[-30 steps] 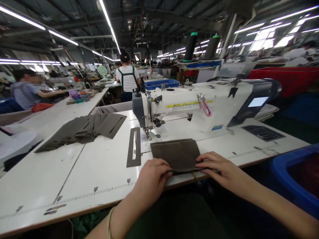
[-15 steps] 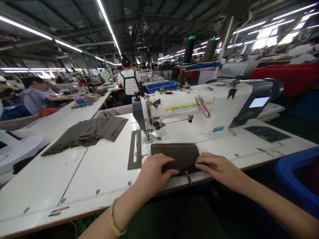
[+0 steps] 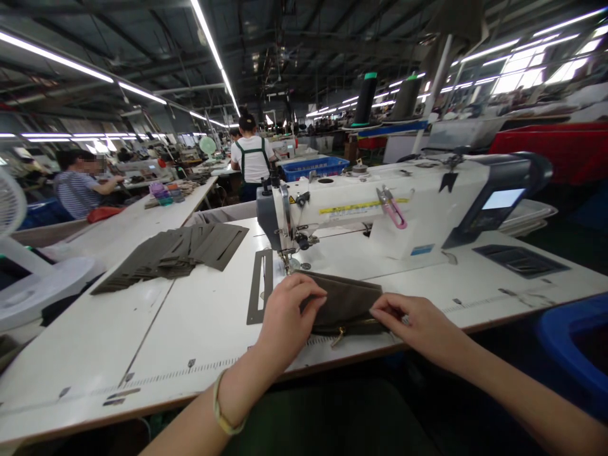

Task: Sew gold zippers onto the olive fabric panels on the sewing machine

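A dark brown fabric piece [image 3: 346, 301] with a zipper and gold zipper pull [image 3: 339, 335] along its near edge lies at the front of the white sewing machine [image 3: 403, 202]. My left hand [image 3: 294, 313] pinches its left side, close to the needle area [image 3: 287, 261]. With thumb and fingers closed, my right hand [image 3: 413, 320] grips the near right corner. The fabric's far left corner is beside the presser foot; my left fingers partly hide that side. Left of my left hand lies a flat brown frame-shaped piece [image 3: 254, 304] with a long slot.
A fanned pile of brown slotted pieces [image 3: 180, 253] covers the table's left part. A white fan [image 3: 38, 278] stands at far left. Pink-handled snips [image 3: 393, 209] hang on the machine. A blue bin [image 3: 555, 335] is at right. Two people work beyond the table.
The fabric has turned, its left end now nearer the needle and its zipper edge more exposed. My left hand has moved up towards the needle. The view has shifted slightly.
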